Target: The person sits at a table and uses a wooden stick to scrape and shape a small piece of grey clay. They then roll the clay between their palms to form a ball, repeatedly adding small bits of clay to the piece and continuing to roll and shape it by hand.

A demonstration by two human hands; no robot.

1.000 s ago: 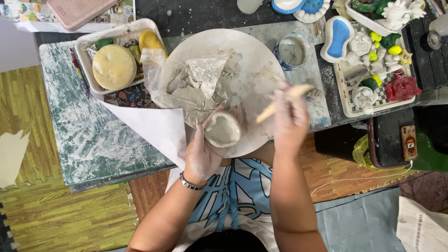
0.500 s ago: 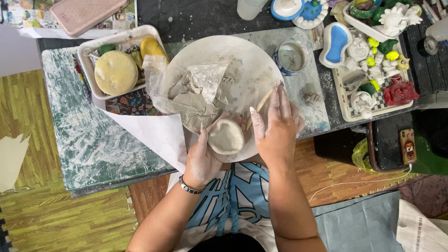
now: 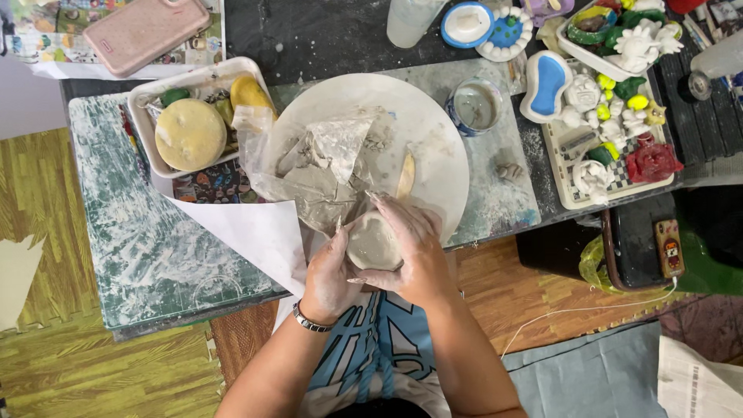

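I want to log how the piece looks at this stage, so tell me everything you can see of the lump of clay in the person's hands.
The clay piece is a small, rounded, pale grey-beige lump, with a smooth, slightly domed top that looks damp and soft. It sits at the near edge of the round white board, cupped from both sides: the left hand against its left, the right hand wrapped over its right and far side. Its underside and rim are hidden.
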